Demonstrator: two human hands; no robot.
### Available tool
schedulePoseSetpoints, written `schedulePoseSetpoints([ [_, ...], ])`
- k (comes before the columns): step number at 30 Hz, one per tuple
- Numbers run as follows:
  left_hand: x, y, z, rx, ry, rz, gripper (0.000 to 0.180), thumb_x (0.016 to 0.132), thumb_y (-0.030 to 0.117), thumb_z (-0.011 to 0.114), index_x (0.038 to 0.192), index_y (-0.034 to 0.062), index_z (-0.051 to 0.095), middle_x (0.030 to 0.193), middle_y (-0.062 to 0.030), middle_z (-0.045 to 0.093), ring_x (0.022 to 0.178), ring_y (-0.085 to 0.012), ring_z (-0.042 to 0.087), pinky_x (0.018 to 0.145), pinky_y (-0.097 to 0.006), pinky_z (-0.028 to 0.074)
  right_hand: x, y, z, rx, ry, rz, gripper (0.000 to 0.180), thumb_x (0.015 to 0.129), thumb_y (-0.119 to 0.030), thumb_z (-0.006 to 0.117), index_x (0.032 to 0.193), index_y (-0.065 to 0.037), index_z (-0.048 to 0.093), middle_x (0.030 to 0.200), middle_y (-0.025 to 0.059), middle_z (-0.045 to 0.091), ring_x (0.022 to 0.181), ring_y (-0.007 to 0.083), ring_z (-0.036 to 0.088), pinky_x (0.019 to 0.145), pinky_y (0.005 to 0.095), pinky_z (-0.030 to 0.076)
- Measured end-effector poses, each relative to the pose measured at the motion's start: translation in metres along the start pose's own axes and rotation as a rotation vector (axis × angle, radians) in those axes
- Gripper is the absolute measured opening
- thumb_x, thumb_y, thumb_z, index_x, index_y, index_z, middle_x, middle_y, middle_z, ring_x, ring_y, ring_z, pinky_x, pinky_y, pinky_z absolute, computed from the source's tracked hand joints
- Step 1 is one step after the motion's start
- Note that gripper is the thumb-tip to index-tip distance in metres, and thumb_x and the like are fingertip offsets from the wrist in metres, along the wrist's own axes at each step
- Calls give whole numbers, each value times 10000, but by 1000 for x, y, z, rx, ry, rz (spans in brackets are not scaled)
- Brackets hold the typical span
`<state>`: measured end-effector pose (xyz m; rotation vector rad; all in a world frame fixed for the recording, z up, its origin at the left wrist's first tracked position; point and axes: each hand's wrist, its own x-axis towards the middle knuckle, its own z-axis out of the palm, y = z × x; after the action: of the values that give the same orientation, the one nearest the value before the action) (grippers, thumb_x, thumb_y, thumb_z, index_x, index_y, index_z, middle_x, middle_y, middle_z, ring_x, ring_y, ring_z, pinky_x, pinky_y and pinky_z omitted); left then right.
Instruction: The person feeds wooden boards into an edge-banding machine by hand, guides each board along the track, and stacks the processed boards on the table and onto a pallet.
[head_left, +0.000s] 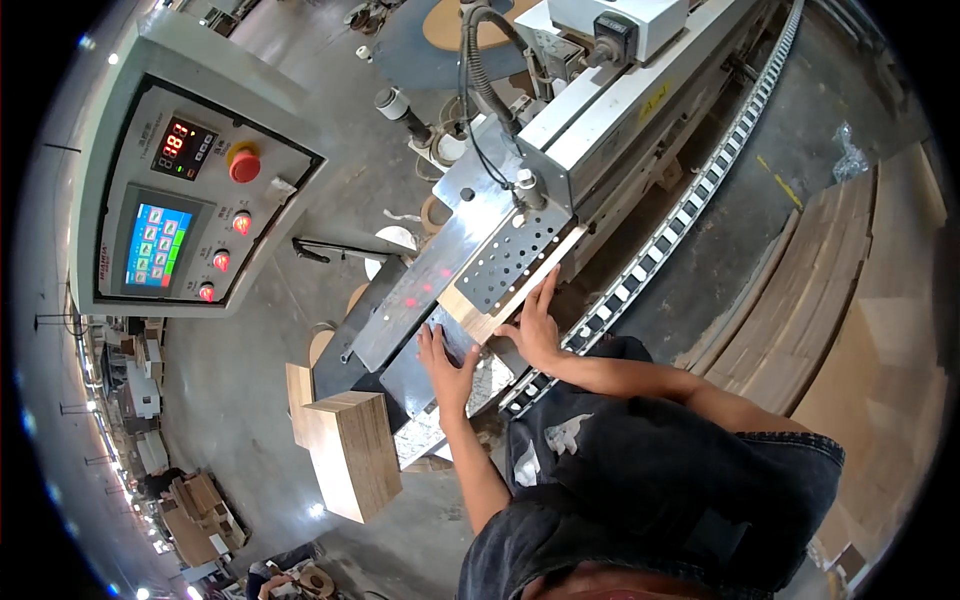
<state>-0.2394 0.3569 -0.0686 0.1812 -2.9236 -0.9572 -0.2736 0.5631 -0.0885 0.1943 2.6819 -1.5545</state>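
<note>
A light wood panel (468, 316) lies on the machine's metal bed, partly hidden beneath a dark perforated plate (507, 262). My right hand (537, 326) rests against the panel's right long edge, fingers stretched forward along it and thumb by the near corner. Close to the panel's near left corner is my left hand (449, 372), fingers spread and pointing away from me over the metal surface. Whether its fingertips touch the panel I cannot tell. Neither hand is wrapped around anything.
At the left stands a control panel (265, 225) with a lit screen, red display and red stop button. Stacked wood-coloured pieces (355, 450) stand left of my left arm. A roller track (665, 240) curves along the right, with long boards (790, 310) beyond.
</note>
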Motion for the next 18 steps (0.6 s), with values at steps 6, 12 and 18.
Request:
schedulePoseSetpoints([
  [6,-1,-4,8,25,24,3,853,865,428,820,1531,23,474,1711,-204,287,1604,-425,179,1273,-620,104,25,16,-31,-18,53,32,1232,769,-288,927,1530,226,106,1682,349,-176,1053,535,686,808,476,612],
  [12,2,-9,20,41,87,-5,686,995,471,648,1513,42,510,1692,-193,323,1585,-412,232,1288,-577,107,58,43,-70,-161,122,11,1201,769,-385,918,1535,209,208,1687,353,-137,988,533,702,770,454,618],
  [18,1,-4,11,97,94,-25,701,995,513,631,1496,32,538,1678,-203,355,1574,-410,271,1283,-548,175,87,57,-111,-306,148,12,1261,774,-493,884,1581,166,174,1723,300,-61,1158,427,685,857,455,604],
])
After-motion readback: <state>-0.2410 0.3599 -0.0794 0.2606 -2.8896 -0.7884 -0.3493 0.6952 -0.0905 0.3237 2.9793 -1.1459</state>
